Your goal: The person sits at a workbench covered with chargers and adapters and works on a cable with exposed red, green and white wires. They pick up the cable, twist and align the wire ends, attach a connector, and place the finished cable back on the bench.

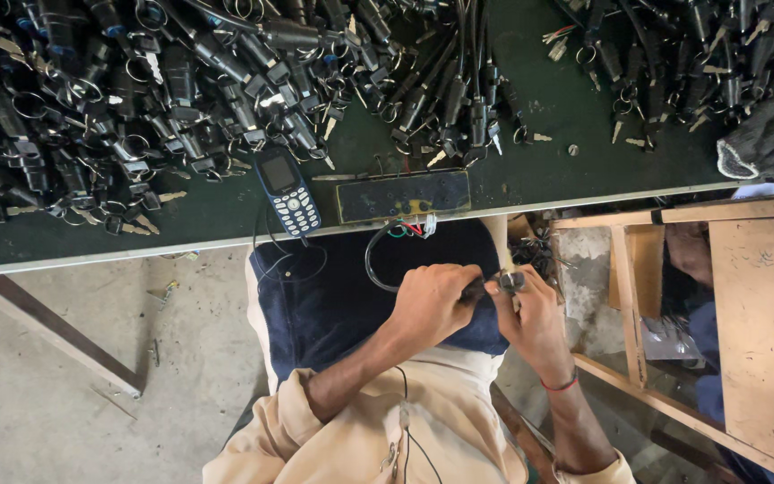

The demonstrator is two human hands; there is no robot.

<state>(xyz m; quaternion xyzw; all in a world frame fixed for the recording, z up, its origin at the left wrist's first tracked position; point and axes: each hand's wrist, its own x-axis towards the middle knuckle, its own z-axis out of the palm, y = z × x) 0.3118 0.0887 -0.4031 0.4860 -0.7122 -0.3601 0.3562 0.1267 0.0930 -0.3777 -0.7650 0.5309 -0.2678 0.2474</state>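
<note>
Black plastic and bare metal fill most of what I see from the head camera: a heap of lock and key assemblies point(136, 99) spreads across the far side of the dark green desk point(530, 170), with a second pile point(692, 63) off to the right. Down over my lap, both my hands meet just below the desk edge. My left hand point(436, 305) has a clenched grip around a small black lock part point(477, 289), and my right hand point(530, 318) pinches the metal end of that same part point(511, 281) between its fingertips, so both grips are grasping the one piece, held in the air above my dark blue trousers point(315, 305). A thin black wire point(374, 260) loops from the part up toward a small flat board with coloured leads point(402, 195) lying at the desk edge. Just left of that board sits a blue keypad phone point(287, 192), tilted, with its own cord hanging over the edge. A grey knitted glove point(768, 139) rests at the right end of the desk. To my right stands a wooden frame point(745, 296), and bare concrete floor point(64, 358) shows on my left. A red thread band point(560, 385) circles my right wrist.
</note>
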